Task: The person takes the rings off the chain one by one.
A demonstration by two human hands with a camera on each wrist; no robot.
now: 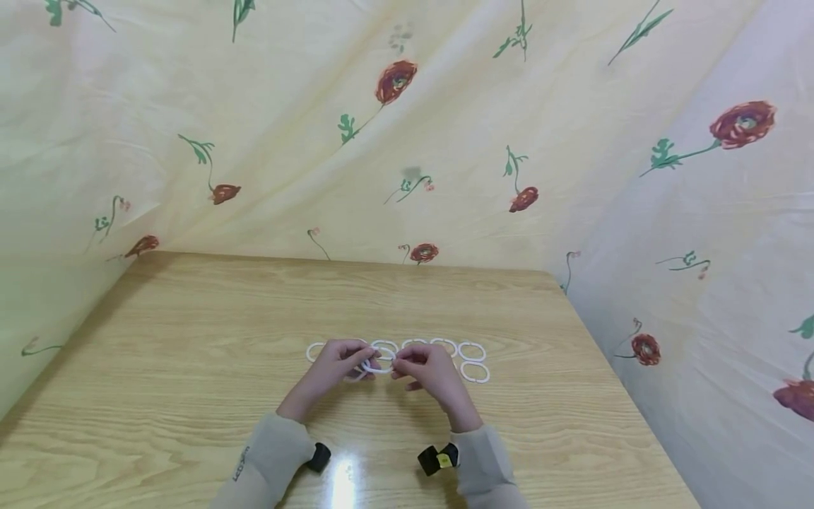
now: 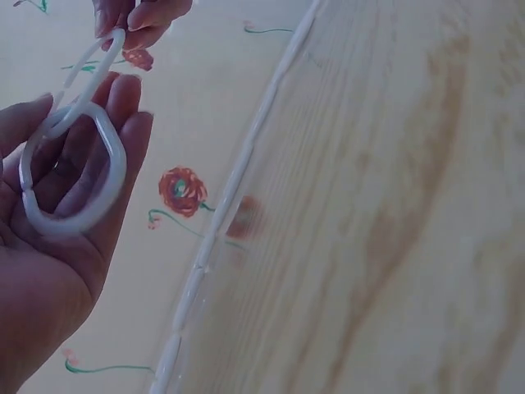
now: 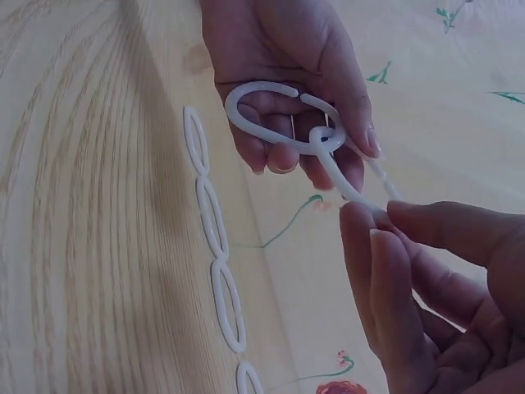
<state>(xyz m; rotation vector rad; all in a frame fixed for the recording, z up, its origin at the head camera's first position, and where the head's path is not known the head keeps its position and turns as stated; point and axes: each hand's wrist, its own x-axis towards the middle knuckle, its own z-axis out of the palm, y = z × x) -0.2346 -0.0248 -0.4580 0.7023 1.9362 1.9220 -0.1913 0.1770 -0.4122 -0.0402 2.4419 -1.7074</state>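
Observation:
Two white oval plastic links are joined one through the other between the hands, above the table. My left hand [image 1: 338, 362] holds the first link [image 3: 271, 136], which lies across its fingers under the thumb; the right wrist view shows a small gap in its rim. The second link [image 2: 94, 89] passes through the first and stretches toward my right hand [image 1: 432, 367]. Thumb and fingertips of the right hand pinch that link's far end, as the right wrist view shows. In the head view the left fingers partly cover the first link.
Behind the hands, several more white links lie in a row on the wooden table [image 1: 191, 396], partly hidden by the hands. One further link [image 1: 478, 382] lies in front of the row's right end. Flower-patterned cloth [image 1: 286, 106] hangs around the table's back and sides.

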